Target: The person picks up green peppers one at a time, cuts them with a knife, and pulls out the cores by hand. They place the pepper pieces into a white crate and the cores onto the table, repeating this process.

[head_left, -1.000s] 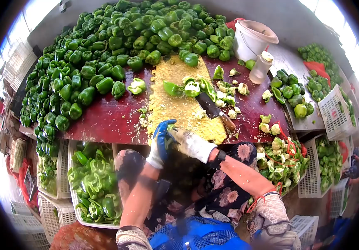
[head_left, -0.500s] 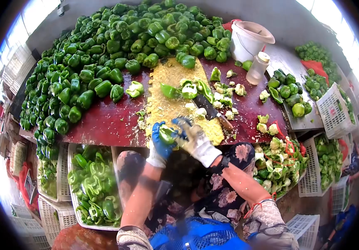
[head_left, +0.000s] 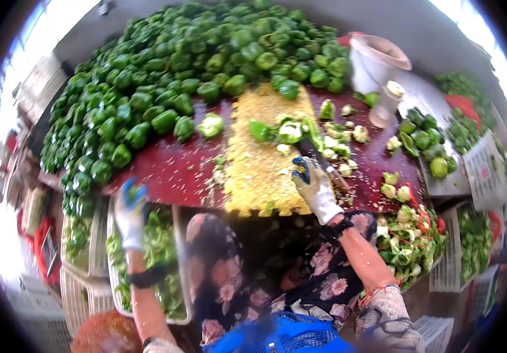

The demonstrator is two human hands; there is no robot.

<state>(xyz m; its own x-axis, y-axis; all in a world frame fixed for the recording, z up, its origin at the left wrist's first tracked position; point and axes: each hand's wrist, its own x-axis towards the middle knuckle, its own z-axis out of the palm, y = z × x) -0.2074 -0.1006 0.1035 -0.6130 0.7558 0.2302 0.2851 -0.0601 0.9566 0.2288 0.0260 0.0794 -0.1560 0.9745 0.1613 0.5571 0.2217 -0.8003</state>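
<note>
My left hand, in a white glove with blue fingers, is over the upper left edge of a crate of cut green peppers. Motion blurs its fingers, so anything held cannot be made out. At the right side of the yellow mat, my right hand has its gloved fingers curled together around something small and unclear. Just beyond it lies a knife, partly hidden by the hand. An opened pepper and a green piece rest on the mat, with pale cores to the right.
A large heap of whole peppers covers the table's back and left. At the right stand a white bucket, a clear jar and more peppers. A full container of cores and scraps sits near my right forearm.
My left hand has moved left from the mat's front to the crate, away from my right hand. My right hand has shifted slightly, and the camera view has tilted and moved.
</note>
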